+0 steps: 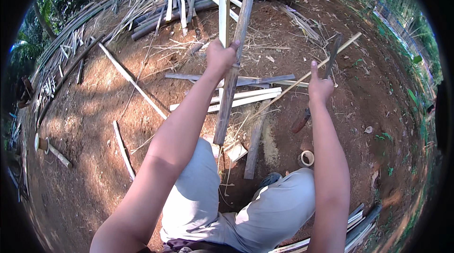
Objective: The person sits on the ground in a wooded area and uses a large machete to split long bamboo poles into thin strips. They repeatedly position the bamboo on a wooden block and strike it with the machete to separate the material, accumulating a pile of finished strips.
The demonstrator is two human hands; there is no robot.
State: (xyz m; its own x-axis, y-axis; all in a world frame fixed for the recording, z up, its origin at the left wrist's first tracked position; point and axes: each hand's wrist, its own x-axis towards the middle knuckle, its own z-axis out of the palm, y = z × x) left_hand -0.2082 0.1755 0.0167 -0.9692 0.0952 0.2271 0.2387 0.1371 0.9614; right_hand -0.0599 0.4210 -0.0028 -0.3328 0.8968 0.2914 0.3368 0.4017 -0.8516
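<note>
My left hand (221, 57) is closed around two long bamboo pieces in front of my knees. One is a pale split bamboo strip (224, 7) rising past the top of the view; the other, a grey-brown bamboo slat (229, 97), slants down to its lower end near my left knee. My right hand (320, 88) is curled with its thumb up, on a machete. The machete's dark blade (334, 54) shows above my fingers, its brown handle (301, 121) below my wrist. Behind the thumb crosses a thin pale bamboo stick (347, 41).
Cut bamboo slats (248, 98) lie on the brown soil ahead. A large bamboo pile (189, 4) stretches across the back. A roll of tape (307, 158) is beside my right knee, more strips (362, 222) at lower right. Poles (132, 80) lie left.
</note>
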